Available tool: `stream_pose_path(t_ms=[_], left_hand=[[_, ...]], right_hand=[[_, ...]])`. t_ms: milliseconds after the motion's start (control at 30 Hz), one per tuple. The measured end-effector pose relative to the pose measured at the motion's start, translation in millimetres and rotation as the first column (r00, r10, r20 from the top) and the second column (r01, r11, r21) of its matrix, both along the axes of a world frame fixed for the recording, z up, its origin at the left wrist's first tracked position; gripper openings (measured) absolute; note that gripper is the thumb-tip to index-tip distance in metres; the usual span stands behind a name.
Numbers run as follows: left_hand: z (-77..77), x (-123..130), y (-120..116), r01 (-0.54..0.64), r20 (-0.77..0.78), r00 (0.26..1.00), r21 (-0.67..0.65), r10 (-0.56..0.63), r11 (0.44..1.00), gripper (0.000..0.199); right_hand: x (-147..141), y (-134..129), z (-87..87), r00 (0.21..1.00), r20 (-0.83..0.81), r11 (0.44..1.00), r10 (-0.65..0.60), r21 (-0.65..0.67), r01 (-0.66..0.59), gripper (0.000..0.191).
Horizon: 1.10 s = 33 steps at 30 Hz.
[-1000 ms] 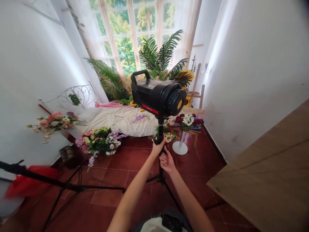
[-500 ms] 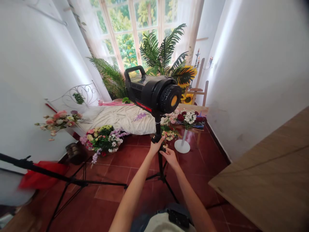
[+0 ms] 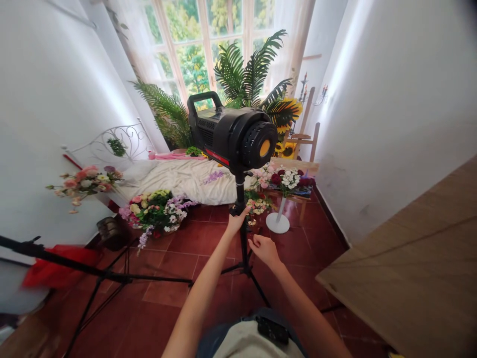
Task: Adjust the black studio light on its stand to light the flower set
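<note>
A black studio light (image 3: 233, 136) with a top handle and a red stripe sits on top of a black light stand (image 3: 243, 243). My left hand (image 3: 237, 222) is wrapped round the stand's upper column, just under a collar below the light. To the right of the column is my right hand (image 3: 264, 248), its fingers curled in with nothing visible in them. A small gap shows between this hand and the column. The stand's spread legs rest on the red tiled floor.
Another black stand (image 3: 108, 276) leans in from the left, its legs spread. Flower bunches (image 3: 154, 211) lie before a white-covered bed (image 3: 175, 179). A white round-based flower stand (image 3: 278, 223) and a wooden easel (image 3: 307, 129) are at right. A wooden panel (image 3: 410, 268) juts in.
My right hand has come off the stand's column, dropping slightly down and to the right, and its fingers have curled. My left hand keeps its hold. The whole view has shifted slightly.
</note>
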State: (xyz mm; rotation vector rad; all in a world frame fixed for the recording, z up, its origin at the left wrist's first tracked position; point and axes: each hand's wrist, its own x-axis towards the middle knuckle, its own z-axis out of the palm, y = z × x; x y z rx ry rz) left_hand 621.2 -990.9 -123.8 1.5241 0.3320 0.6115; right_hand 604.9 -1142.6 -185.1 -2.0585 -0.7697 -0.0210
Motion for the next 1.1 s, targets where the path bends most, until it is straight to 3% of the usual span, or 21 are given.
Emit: stream_pose_path(t_ms=[300, 500, 633, 733, 833, 967, 1100], left_hand=[[0.6, -1.3, -4.3, 0.013, 0.022, 1.0, -0.016, -0.013, 1.0, 0.033], [11.0, -7.3, -0.4, 0.079, -0.015, 0.997, -0.076, -0.08, 0.994, 0.035], [15.8, -23.4, 11.0, 0.095, 0.024, 0.995, -0.083, -0.093, 0.992, 0.042], [4.9, -39.7, 22.2, 0.096, 0.033, 0.995, -0.098, -0.093, 0.991, 0.043], [-18.0, -51.6, 32.5, 0.047, 0.037, 0.998, -0.115, -0.043, 0.992, 0.038], [-47.9, -53.3, 35.9, -0.012, 0.004, 1.0, -0.128, 0.012, 0.992, 0.033], [-55.3, -43.9, 24.5, 0.077, -0.071, 0.994, -0.103, -0.085, 0.992, 0.045]], right_hand=[[-1.8, 8.1, -1.5, 0.981, -0.195, 0.987, -0.007, 0.157, 0.039, 0.047], [20.3, 20.1, 9.2, 0.97, -0.241, 0.927, -0.024, 0.359, 0.112, 0.032], [48.6, 36.3, 19.3, 0.95, -0.269, 0.869, 0.161, 0.495, -0.007, 0.054], [63.6, 51.8, 25.2, 0.914, -0.27, 0.862, 0.304, 0.487, -0.143, 0.052], [71.7, 69.0, 28.8, 0.924, -0.187, 0.878, 0.332, 0.419, -0.231, 0.037], [78.0, 90.2, 27.3, 0.943, -0.162, 0.913, 0.289, 0.342, -0.221, 0.023], [78.7, 101.3, 27.7, 0.925, -0.246, 0.91, 0.288, 0.372, -0.184, 0.023]])
